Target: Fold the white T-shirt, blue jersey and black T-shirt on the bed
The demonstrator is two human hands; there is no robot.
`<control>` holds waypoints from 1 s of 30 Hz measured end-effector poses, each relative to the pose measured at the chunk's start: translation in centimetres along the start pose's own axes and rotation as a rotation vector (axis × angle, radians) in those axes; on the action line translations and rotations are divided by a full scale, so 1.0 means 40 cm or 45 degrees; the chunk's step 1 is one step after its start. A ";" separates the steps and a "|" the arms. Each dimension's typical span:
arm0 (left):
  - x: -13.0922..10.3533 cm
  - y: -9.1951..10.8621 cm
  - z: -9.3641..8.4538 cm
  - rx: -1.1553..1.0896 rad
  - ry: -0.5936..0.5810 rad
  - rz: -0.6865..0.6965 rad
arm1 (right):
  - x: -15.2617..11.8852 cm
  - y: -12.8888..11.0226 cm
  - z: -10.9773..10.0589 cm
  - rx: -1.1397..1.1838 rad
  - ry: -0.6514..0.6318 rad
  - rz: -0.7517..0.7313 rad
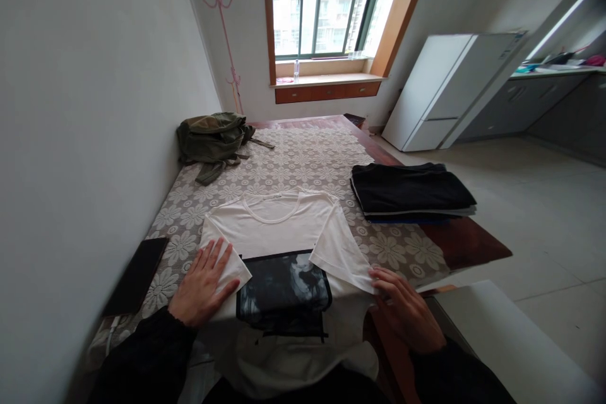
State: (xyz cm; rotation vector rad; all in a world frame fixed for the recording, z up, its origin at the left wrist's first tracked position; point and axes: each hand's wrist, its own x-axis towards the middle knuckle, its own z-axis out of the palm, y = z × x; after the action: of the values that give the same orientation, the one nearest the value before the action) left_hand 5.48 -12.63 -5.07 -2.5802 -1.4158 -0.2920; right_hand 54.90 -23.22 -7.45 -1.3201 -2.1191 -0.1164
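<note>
A white T-shirt [265,233] lies spread on the patterned tablecloth, its neckline away from me and a dark printed panel [284,287] on its front. Flat on the left sleeve rests my left hand [203,284], fingers stretched out. At the right, the other sleeve slants outward across the shirt, and my right hand [402,306] pinches its lower corner between thumb and fingers. The shirt's lower part hangs in loose folds toward my body, partly in shadow.
A stack of folded dark clothes [411,192] sits on the table's right side. An olive backpack [213,139] lies at the far left by the wall. A dark tablet-like slab [135,278] with a white cable is near my left arm. The patterned tablecloth [303,158] covers the table.
</note>
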 end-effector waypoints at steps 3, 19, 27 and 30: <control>0.000 0.004 -0.005 0.002 0.000 -0.005 | -0.009 0.005 0.005 0.011 0.042 -0.025; -0.054 -0.013 0.010 -0.085 -0.004 -0.065 | -0.072 0.039 0.022 -0.229 0.199 0.138; -0.221 0.022 -0.015 -0.259 0.288 -0.335 | -0.065 0.044 0.029 -0.189 0.312 0.206; -0.273 0.045 -0.024 -0.279 0.477 -0.500 | -0.058 0.047 0.030 -0.186 0.312 0.201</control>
State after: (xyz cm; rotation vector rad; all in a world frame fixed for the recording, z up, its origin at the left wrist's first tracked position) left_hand 1.17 -22.69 -7.07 -2.2097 -1.8031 -0.9788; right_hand 56.62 -23.64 -10.15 -1.4715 -1.8228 -0.3538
